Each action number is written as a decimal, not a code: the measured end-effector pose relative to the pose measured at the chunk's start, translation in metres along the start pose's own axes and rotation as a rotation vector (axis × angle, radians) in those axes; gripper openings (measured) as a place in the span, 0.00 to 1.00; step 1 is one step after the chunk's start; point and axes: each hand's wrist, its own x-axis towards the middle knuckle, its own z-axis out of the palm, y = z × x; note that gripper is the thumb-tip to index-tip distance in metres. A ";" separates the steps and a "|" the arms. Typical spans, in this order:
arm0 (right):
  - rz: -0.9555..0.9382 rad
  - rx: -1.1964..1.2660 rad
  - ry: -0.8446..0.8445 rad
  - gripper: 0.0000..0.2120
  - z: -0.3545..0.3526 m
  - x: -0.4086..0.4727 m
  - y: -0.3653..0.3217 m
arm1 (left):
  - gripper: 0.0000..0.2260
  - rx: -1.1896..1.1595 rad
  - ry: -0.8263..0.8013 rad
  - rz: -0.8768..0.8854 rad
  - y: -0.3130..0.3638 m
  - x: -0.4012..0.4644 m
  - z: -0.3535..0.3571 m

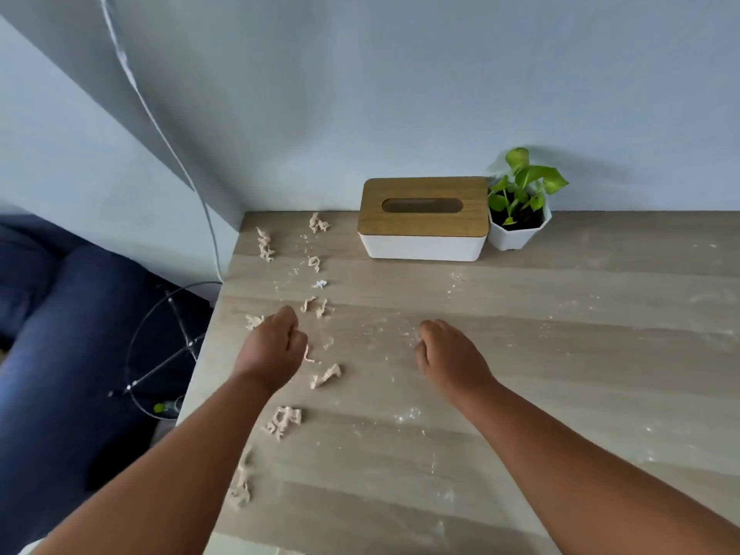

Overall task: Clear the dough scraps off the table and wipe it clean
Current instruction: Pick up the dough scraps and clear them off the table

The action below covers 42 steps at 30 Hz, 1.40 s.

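Several tan dough scraps (285, 421) lie scattered along the left side of the light wooden table (560, 354), from the back corner to the front edge. White flour specks dust the tabletop around them. My left hand (272, 346) hovers over the scraps near the left edge, fingers loosely curled, holding nothing I can see. My right hand (448, 354) is out over the middle of the table, fingers loosely curled downward, also with nothing in it. A small white crumpled bit (320, 284) lies among the scraps.
A white tissue box with a wooden lid (424, 218) stands at the back against the wall, with a small potted plant (520, 218) right of it. Left of the table are a dark blue sofa (60, 354), a wire stand and a hanging cable.
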 end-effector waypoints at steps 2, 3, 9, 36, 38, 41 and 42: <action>-0.001 -0.031 -0.017 0.06 0.008 0.003 -0.015 | 0.08 -0.003 0.032 -0.068 -0.030 -0.010 -0.015; -0.001 -0.045 -0.024 0.07 0.010 0.005 -0.020 | 0.07 -0.003 0.039 -0.097 -0.043 -0.014 -0.020; -0.012 -0.034 -0.104 0.07 0.039 0.000 -0.062 | 0.09 -0.040 -0.026 -0.196 -0.112 -0.052 -0.032; -0.285 -0.526 -0.138 0.21 0.185 -0.046 -0.186 | 0.06 0.394 -0.032 0.737 -0.206 -0.157 0.034; -0.282 -0.539 -0.114 0.20 0.188 -0.046 -0.191 | 0.08 0.410 -0.061 0.731 -0.203 -0.153 0.027; -0.259 -0.548 -0.080 0.22 0.190 -0.047 -0.195 | 0.10 0.426 -0.099 0.717 -0.205 -0.149 0.018; -0.243 -0.556 -0.081 0.23 0.190 -0.047 -0.197 | 0.10 0.431 -0.116 0.711 -0.206 -0.148 0.016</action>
